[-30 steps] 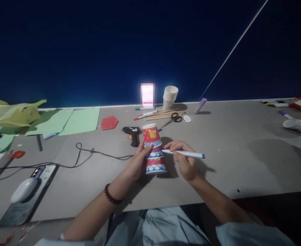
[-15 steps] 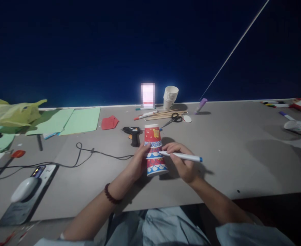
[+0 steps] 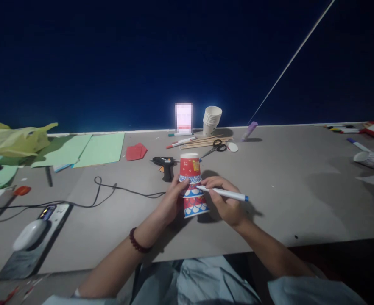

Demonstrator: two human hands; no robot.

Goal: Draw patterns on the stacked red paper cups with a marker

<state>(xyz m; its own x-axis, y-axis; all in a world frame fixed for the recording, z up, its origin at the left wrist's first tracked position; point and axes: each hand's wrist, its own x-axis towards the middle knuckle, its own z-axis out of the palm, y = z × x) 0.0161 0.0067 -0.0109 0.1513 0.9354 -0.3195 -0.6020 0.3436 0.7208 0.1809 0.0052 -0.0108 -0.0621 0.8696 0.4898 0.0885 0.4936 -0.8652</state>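
My left hand is wrapped around a tower of three red, blue and white paper cups, which I hold upside down and slightly tilted in front of me over the grey table; I can't tell whether its base touches the tabletop. My right hand is closed on a white marker with a blue end, its tip at the middle cup. Just beyond my left hand lies a black glue gun; scissors lie farther back, near the wooden sticks.
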